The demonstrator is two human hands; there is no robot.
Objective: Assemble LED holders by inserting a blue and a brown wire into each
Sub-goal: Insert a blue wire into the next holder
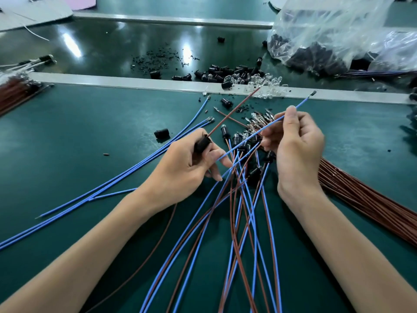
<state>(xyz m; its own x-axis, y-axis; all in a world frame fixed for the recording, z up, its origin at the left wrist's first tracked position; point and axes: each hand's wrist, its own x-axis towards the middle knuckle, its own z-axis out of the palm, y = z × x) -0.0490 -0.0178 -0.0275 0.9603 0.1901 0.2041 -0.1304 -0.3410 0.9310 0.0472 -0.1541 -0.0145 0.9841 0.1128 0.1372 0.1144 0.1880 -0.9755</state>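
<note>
Left hand (180,168), at centre, grips a holder (202,144) with a brown wire (234,109) poking up-right. Right hand (295,145) pinches a blue wire (302,103), its tip near the grey rail (112,81). Bare mat (79,136) lies at left.

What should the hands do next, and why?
Probably steer the blue wire pinched by the right hand into the black holder in the left hand: a brown wire already sticks out of it, no blue.
</note>
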